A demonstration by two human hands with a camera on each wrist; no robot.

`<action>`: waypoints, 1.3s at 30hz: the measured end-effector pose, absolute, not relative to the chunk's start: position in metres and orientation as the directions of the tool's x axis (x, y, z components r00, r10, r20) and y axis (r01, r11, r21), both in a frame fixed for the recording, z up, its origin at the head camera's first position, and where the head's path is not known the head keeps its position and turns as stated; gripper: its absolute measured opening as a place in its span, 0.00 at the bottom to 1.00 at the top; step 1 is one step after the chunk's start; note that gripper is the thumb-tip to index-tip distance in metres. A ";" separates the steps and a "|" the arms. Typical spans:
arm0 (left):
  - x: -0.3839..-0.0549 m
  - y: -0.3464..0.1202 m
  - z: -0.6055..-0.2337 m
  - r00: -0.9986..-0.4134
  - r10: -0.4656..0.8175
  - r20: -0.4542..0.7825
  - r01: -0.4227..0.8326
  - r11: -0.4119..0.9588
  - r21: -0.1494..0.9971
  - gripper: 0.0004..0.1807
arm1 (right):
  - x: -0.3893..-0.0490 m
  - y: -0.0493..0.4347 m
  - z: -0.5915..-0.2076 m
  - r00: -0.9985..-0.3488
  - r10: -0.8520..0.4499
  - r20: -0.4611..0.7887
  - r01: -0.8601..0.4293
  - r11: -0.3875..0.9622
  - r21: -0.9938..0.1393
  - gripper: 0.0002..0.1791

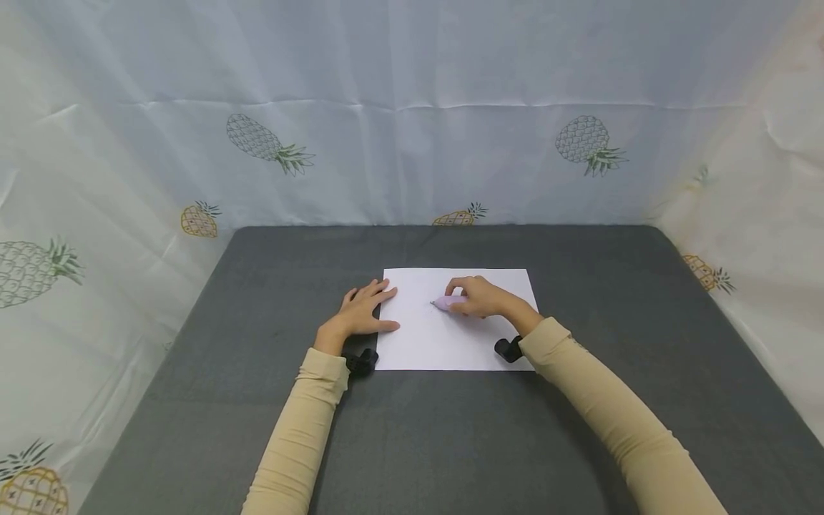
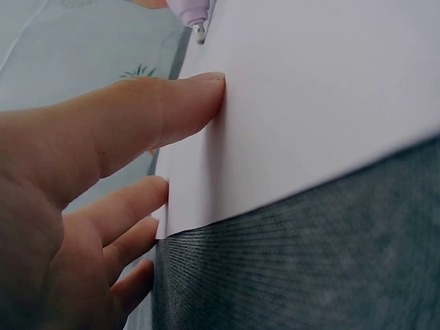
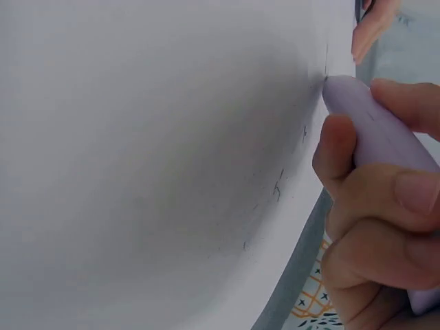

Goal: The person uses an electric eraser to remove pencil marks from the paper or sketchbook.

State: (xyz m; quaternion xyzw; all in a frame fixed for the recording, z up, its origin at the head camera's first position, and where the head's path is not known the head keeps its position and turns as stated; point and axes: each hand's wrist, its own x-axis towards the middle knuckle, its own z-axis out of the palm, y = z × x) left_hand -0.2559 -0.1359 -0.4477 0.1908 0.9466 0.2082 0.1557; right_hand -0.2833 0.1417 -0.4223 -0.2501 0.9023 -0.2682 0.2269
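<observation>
A sheet of white paper lies flat on the dark grey table. My right hand grips a lilac electric eraser over the middle of the sheet, its tip pointing left. A metal collet with a small pale nub shows at the eraser's end in the left wrist view. Short dark pencil marks run along the paper near the eraser in the right wrist view. My left hand rests spread at the sheet's left edge, thumb and fingertips on the paper.
A black wrist camera sits at the left cuff, another camera at the right cuff over the paper. The grey tabletop surrounds the sheet. A pale curtain with pineapple prints hangs behind and at both sides.
</observation>
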 end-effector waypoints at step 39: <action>-0.258 -0.132 -0.444 -0.879 0.409 -0.244 0.270 0.849 0.453 0.44 | -0.252 0.186 -0.435 -0.938 -0.315 -0.146 -0.064 0.570 -0.819 0.21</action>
